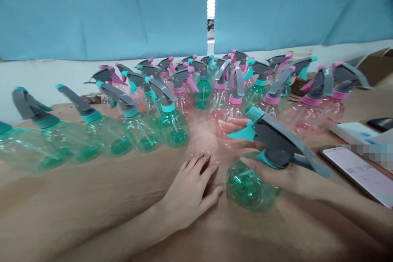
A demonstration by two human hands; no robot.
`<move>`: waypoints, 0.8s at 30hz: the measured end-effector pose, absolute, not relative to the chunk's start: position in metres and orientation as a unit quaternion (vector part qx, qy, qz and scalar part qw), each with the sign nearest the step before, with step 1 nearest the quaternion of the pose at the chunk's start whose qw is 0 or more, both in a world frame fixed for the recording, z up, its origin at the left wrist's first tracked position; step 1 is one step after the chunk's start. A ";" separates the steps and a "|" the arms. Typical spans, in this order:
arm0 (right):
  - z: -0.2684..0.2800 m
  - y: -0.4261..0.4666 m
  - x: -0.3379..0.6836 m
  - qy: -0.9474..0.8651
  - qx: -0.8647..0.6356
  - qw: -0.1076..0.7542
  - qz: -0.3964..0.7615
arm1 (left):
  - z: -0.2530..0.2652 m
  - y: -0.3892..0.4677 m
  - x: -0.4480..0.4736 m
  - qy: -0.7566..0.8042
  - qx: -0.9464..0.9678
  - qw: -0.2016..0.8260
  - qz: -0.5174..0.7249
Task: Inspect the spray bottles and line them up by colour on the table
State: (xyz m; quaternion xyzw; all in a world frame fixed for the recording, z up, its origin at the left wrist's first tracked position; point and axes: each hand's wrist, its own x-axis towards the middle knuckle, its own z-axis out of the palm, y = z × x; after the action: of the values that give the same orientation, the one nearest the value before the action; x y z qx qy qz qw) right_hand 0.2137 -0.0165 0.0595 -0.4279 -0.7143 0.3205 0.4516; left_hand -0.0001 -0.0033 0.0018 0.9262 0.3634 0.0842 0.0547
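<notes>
My right hand is wrapped around a green spray bottle just under its gray head, thumb on the near side, fingers behind. The bottle's clear body hangs out below that grip, tilted. My left hand lies flat and unburdened on the counter, just left of the bottle. Beyond both hands stand other spray bottles; right of my right hand lies a phone.

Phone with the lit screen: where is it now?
At the head view's right, the phone lies on the table, right of the green spray bottle in the right hand.
</notes>
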 end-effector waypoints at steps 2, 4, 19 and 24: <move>0.057 -0.016 0.215 -0.703 -0.432 0.458 0.330 | 0.002 -0.003 0.000 0.363 0.926 0.055 0.086; 0.053 -0.016 0.216 -0.701 -0.426 0.469 0.327 | 0.002 -0.004 0.000 0.364 0.926 0.056 0.082; 0.071 -0.022 0.214 -0.704 -0.491 0.418 0.296 | 0.002 -0.002 0.000 0.364 0.927 0.052 0.077; 0.072 -0.021 0.213 -0.723 -0.452 0.452 0.262 | 0.003 -0.002 0.000 0.361 0.928 0.054 0.081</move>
State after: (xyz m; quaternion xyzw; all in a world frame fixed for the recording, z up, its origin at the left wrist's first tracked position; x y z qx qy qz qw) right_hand 0.2131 -0.0210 0.0721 -0.4523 -0.7228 0.2621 0.4520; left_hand 0.0004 -0.0018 0.0028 0.9276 0.3606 0.0813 0.0542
